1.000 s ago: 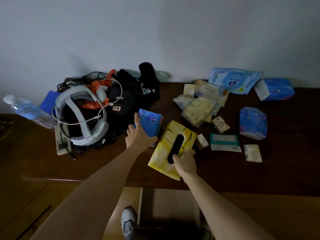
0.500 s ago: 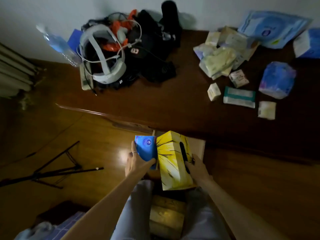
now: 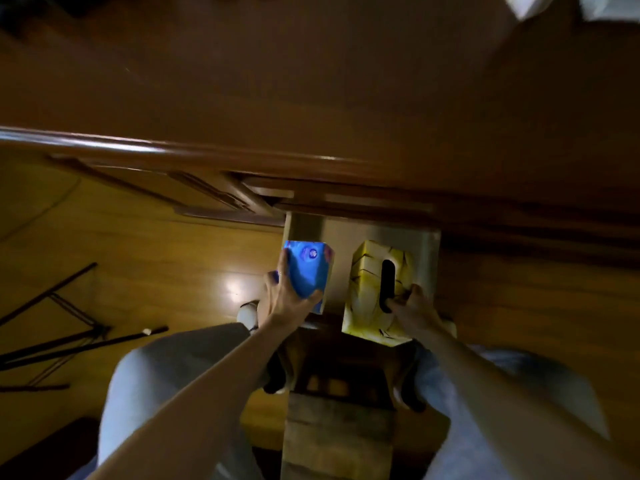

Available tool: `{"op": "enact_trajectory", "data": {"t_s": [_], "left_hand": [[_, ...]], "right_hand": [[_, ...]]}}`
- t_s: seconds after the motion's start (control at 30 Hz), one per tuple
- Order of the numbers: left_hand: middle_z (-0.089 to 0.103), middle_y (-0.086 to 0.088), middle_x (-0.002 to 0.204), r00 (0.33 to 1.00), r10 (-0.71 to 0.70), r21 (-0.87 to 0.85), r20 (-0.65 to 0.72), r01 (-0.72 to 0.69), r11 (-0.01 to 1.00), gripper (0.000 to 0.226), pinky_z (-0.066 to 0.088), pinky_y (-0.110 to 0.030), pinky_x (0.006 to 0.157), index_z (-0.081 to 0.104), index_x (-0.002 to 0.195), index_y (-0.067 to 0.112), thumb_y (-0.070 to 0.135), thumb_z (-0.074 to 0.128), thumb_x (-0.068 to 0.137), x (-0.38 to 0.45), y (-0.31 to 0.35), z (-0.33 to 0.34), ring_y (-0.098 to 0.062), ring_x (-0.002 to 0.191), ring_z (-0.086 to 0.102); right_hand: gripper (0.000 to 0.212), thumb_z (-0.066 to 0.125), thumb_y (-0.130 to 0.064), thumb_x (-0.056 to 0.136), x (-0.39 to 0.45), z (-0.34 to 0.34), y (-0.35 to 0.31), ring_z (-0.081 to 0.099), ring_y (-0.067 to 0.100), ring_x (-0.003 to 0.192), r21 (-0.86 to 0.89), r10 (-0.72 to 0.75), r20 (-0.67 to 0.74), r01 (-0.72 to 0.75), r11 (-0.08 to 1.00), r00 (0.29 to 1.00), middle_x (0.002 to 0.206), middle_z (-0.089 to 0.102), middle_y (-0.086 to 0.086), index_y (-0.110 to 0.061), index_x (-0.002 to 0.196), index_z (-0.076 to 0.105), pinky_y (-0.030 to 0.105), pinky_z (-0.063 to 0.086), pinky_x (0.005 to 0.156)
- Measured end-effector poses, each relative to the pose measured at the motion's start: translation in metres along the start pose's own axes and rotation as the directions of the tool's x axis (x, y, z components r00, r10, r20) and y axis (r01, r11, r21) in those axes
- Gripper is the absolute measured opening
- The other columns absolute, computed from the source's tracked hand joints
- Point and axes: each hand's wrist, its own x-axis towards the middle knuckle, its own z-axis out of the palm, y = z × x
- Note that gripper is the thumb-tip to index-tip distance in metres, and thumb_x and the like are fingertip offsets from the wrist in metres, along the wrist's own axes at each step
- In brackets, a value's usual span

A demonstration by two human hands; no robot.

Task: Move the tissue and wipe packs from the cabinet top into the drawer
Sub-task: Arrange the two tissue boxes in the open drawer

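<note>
**Two packs held over the open drawer**

A blue plastic-wrapped tissue pack (image 3: 306, 273) is gripped by the left hand (image 3: 282, 299), thumb curled round its near right corner and fingers wrapped along its left edge; a ring is seen on one finger. The pack is held above the left part of the pale, light-wood open drawer (image 3: 429, 258), which is pulled out below the dark brown wooden cabinet top (image 3: 311, 81).

A yellow cardboard tissue box with black markings and a dark oval slot (image 3: 375, 292) is held by the right hand (image 3: 414, 308), the fingers hooked into the near end of the slot. The box is tilted, far end over the right part of the drawer, near end sticking out past the drawer front. Whether either item touches the drawer floor cannot be told.

The two packs are seen side by side, a gap between them.

Noted nearby: pale grey trouser legs (image 3: 166, 386), a white shoe (image 3: 247, 313), a glossy yellow wooden floor (image 3: 138, 265), black thin tripod legs (image 3: 52, 327) at the left. White blurred packs (image 3: 526, 5) are seen at the top right of the cabinet top.
</note>
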Motion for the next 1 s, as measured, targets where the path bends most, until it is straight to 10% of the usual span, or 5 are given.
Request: {"op": "enact_trajectory", "data": {"t_s": [0.17, 0.33, 0.47, 1.0], "left_hand": [[0.043, -0.015, 0.126, 0.963, 0.165, 0.127, -0.215, -0.140, 0.982, 0.114, 0.045, -0.043, 0.087, 0.007, 0.157, 0.030, 0.057, 0.071, 0.068, 0.065, -0.030, 0.047, -0.037, 0.109, 0.049], [0.049, -0.019, 0.116, 0.854, 0.260, 0.194, -0.451, -0.190, 0.962, 0.111, 0.045, -0.045, 0.088, 0.016, 0.156, 0.025, 0.065, 0.057, 0.061, 0.102, -0.061, 0.098, -0.038, 0.102, 0.050], [0.050, -0.021, 0.109, 0.754, 0.345, 0.219, -0.559, -0.267, 0.939, 0.109, 0.044, -0.044, 0.081, 0.024, 0.156, 0.021, 0.067, 0.053, 0.061, 0.106, -0.076, 0.117, -0.040, 0.096, 0.051], [0.044, -0.018, 0.121, 0.874, 0.164, -0.005, -0.457, -0.187, 0.982, 0.107, 0.048, -0.049, 0.090, 0.005, 0.155, 0.034, 0.065, 0.063, 0.072, 0.080, -0.114, 0.098, -0.043, 0.109, 0.050]], "right_hand": [[0.077, 0.067, -0.046, 0.088, 0.093, 0.047, 0.004, 0.057, 0.034, 0.119, -0.001, -0.084, -0.021, 0.084, 0.996, 0.996, 0.132, 0.057, 0.009, -0.016, 0.148, 0.030, 0.042, 0.049, 0.097], [0.057, 0.060, -0.062, 0.082, 0.152, 0.087, 0.000, 0.062, 0.023, 0.092, -0.087, -0.242, -0.138, 0.231, 0.969, 0.960, 0.113, 0.063, -0.001, -0.025, 0.122, 0.043, 0.029, 0.045, 0.065], [0.072, 0.066, -0.061, 0.080, 0.160, 0.111, -0.001, 0.066, 0.032, 0.107, -0.130, -0.320, -0.244, 0.296, 0.946, 0.916, 0.121, 0.065, 0.004, -0.021, 0.135, 0.040, 0.035, 0.052, 0.075], [0.085, 0.070, -0.047, 0.085, 0.102, 0.127, 0.009, 0.056, 0.034, 0.126, -0.135, -0.256, -0.236, 0.229, 0.964, 0.937, 0.142, 0.055, 0.010, -0.015, 0.150, 0.026, 0.039, 0.050, 0.094]]}}
